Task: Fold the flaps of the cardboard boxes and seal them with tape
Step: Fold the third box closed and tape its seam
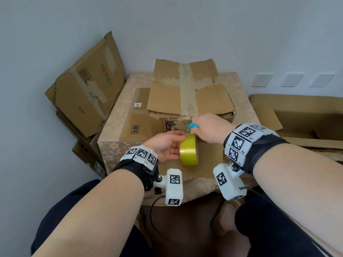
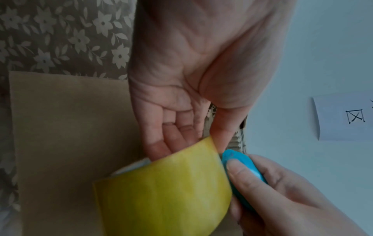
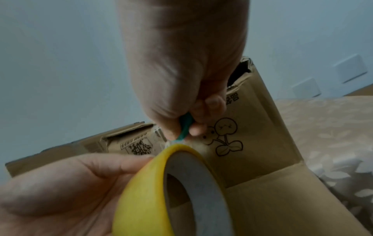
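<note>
A cardboard box (image 1: 167, 101) stands on the table, its top flaps folded down under a strip of clear tape (image 1: 185, 93) along the seam. My left hand (image 1: 176, 143) grips a yellow tape roll (image 1: 188, 152) upright before the box's near face, thumb on top (image 2: 222, 132). My right hand (image 1: 207, 128) pinches a small blue cutter (image 1: 193, 125) at the top of the roll (image 3: 145, 183), where the tape leaves it toward the box face (image 3: 252, 127). The cutter (image 2: 242, 169) touches the roll's edge (image 2: 161, 188). Its blade is hidden.
A floral cloth covers the table (image 1: 245, 112). One box flap lies flat on it under the roll (image 1: 207, 162), another at the left (image 1: 141, 99). Flattened boxes (image 1: 87, 97) lean on the wall at left. An open box (image 1: 300, 115) sits at right.
</note>
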A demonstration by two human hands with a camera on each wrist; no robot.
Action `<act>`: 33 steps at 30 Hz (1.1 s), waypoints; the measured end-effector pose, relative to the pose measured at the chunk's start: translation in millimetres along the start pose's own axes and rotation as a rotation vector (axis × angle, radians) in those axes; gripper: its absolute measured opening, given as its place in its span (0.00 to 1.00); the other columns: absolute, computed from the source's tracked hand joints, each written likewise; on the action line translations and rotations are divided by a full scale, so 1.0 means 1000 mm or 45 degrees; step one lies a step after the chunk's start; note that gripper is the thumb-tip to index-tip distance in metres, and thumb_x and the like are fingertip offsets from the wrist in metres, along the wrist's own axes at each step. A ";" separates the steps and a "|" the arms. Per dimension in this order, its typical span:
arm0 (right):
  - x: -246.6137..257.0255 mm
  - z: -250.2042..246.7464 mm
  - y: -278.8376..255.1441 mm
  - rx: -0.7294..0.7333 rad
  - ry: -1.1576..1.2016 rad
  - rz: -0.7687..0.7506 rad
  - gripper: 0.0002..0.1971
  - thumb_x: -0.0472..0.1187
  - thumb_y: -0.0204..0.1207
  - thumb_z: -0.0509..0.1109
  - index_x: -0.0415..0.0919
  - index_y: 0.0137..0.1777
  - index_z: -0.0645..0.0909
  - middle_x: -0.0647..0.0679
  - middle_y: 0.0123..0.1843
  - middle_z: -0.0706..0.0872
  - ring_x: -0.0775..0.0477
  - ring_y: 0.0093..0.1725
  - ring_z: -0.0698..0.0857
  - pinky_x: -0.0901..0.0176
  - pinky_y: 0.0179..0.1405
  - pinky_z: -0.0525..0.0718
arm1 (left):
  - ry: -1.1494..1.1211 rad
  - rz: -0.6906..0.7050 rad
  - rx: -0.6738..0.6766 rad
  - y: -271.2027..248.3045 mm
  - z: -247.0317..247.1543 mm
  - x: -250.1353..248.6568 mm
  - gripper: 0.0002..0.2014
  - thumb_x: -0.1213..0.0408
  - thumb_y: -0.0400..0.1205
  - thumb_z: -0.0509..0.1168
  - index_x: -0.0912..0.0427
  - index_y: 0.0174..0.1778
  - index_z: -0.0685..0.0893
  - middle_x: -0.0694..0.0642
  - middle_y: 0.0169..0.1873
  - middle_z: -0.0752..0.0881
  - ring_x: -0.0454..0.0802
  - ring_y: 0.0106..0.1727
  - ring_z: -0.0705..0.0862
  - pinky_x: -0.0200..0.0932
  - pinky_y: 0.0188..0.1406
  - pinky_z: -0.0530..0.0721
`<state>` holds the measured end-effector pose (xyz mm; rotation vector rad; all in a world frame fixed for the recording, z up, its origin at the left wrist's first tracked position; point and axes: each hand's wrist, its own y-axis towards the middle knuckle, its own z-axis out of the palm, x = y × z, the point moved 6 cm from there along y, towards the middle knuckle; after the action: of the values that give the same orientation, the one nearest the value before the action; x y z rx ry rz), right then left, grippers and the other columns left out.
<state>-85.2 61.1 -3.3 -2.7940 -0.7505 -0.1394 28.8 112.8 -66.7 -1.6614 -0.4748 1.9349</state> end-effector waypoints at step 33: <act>-0.002 -0.001 -0.004 0.012 -0.702 -0.143 0.11 0.43 0.85 0.57 0.42 0.58 0.80 0.45 0.52 0.85 0.41 0.48 0.84 0.54 0.36 0.75 | 0.044 0.017 -0.103 0.006 0.000 -0.002 0.05 0.67 0.84 0.61 0.55 0.47 0.82 0.55 0.39 0.83 0.50 0.38 0.80 0.42 0.35 0.80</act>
<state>-88.6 63.0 -1.9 -2.7963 -1.0163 0.6367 28.3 106.6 -68.9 -1.7498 -0.5368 1.9166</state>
